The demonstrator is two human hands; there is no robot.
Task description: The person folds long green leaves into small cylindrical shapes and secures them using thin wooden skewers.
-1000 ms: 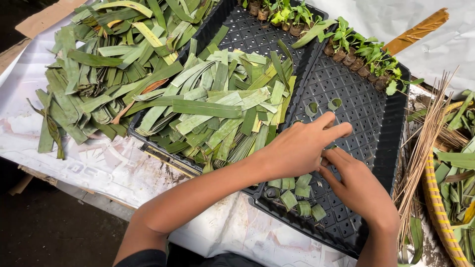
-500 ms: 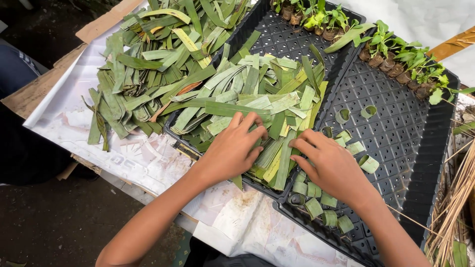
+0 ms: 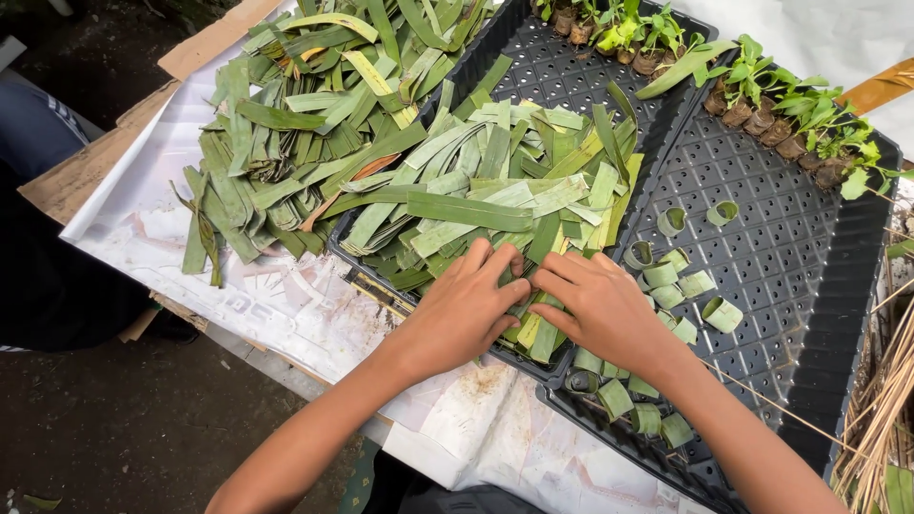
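Hands side by side, fingertips nearly meeting: left hand (image 3: 471,303) and right hand (image 3: 600,306) pressed flat, fingers spread, on the near end of the leaf strips (image 3: 495,205) heaped in the left tray (image 3: 562,71). Whether a strip is pinched, cannot tell. Tray edge just under the palms, white sheet (image 3: 276,300) with faded reddish print below the left wrist. Rolled leaf cups (image 3: 666,276) just right of the right hand, in the right tray (image 3: 809,286), with bare mesh open beyond them. Second strip pile (image 3: 286,143) well left of the hands. Seedlings (image 3: 762,100) far along the back rim. Dry stalks (image 3: 881,400) past the right tray's outer edge.
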